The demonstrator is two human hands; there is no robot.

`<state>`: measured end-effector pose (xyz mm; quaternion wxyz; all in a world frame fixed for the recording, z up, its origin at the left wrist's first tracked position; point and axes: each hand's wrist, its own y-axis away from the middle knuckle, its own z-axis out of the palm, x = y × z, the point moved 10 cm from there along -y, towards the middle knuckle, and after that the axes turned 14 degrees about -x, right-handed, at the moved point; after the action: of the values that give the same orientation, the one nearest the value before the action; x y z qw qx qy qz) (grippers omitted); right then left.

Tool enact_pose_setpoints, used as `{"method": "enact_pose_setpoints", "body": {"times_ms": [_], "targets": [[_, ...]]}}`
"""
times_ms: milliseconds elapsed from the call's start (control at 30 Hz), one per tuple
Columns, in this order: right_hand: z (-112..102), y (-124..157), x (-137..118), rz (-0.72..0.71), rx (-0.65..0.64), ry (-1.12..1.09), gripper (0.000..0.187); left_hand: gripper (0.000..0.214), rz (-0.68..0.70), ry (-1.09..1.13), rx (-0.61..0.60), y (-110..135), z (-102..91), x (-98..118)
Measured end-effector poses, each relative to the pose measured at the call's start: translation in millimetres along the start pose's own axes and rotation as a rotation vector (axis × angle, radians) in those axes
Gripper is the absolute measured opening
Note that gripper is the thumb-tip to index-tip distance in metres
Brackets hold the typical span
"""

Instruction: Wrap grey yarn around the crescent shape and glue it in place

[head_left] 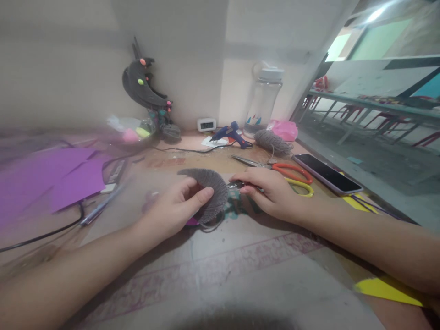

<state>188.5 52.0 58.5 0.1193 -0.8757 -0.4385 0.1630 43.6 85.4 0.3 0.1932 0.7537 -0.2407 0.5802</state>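
My left hand [187, 201] grips a crescent wrapped in grey yarn [215, 197], thumb on its face and fingers behind. A bit of purple shows under the crescent's lower edge, and a loose loop of yarn hangs there. In my right hand [266, 190] is a small dark tool with a shiny metal tip [235, 185], pinched between thumb and fingers. Its tip lies close to the crescent's right edge; whether they touch I cannot tell. Most of the tool is hidden by the hand. Just behind that hand lie scissors with orange and yellow handles [292, 173].
Along the back stand a clear bottle [264, 101], a blue glue gun [232, 134], a small digital clock [206, 124] and a grey yarn skein [273, 141]. A phone [326, 174] lies right, purple sheets [79, 176] left. A decorated dark crescent [140, 85] stands against the wall.
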Motion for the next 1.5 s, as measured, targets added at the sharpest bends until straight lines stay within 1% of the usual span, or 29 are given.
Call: {"method": "enact_pose_setpoints", "body": {"times_ms": [100, 267, 633, 733, 867, 1067, 1233, 1500], "targets": [[-2, 0, -4, -0.023, 0.013, 0.041, 0.029, 0.030, 0.033, 0.028, -0.015, -1, 2.4, 3], [-7, 1, -13, -0.075, 0.052, 0.131, 0.029, 0.028, 0.028, 0.086, -0.056, -2, 6.5, 1], [-5, 0, -14, -0.087, 0.042, 0.138, 0.030, 0.031, 0.015, 0.144, -0.105, -4, 10.9, -3], [-5, 1, -11, -0.064, 0.041, 0.094, 0.029, 0.031, 0.004, 0.128, -0.090, -3, 9.8, -3], [-8, 2, -1, 0.005, 0.069, -0.025, 0.028, 0.031, -0.022, 0.087, -0.032, -2, 4.3, -4], [-2, 0, 0, 0.004, 0.023, 0.029, 0.028, 0.024, -0.037, 0.106, -0.030, 0, 5.0, -2], [0, 1, 2, 0.013, 0.018, 0.019, 0.027, 0.026, -0.038, 0.095, -0.017, 0, 4.6, -1], [0, 1, 2, -0.003, 0.024, 0.016, 0.027, 0.027, -0.045, 0.144, -0.048, 0, 8.7, -3]]}}
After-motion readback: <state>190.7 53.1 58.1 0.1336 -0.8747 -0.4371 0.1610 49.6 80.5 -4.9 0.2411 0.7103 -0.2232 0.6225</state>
